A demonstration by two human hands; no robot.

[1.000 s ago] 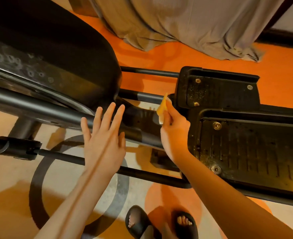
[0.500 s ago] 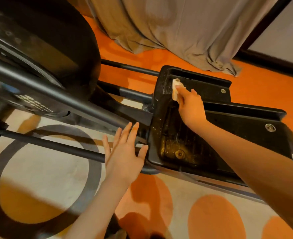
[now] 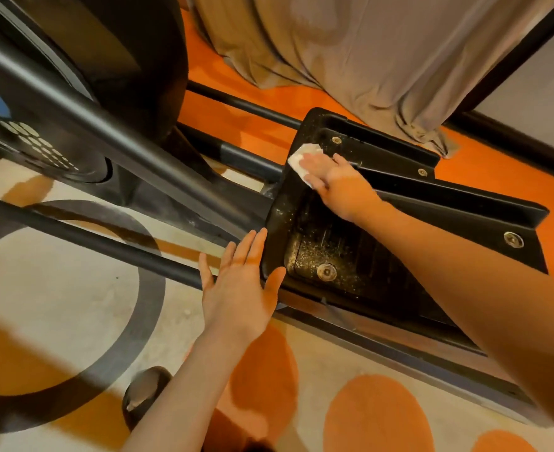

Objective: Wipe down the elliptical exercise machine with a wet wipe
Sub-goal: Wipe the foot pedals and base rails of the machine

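Orange-and-cream patterned rug [image 3: 73, 305] under black elliptical machine [image 3: 112, 151] | right hand [image 3: 337, 187] presses white wet wipe [image 3: 298, 159] flat on far end of black plastic foot pedal [image 3: 334, 252] | left hand [image 3: 240, 288] spread, empty, beside pedal's near-left edge | pedal tray dusty, mostly unwiped

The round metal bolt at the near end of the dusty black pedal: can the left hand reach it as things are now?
Probably yes. The open left hand lies at the pedal's near edge, its thumb close to the round metal bolt, and nothing lies between. The right hand presses the white wipe further up the pedal, out of the way.
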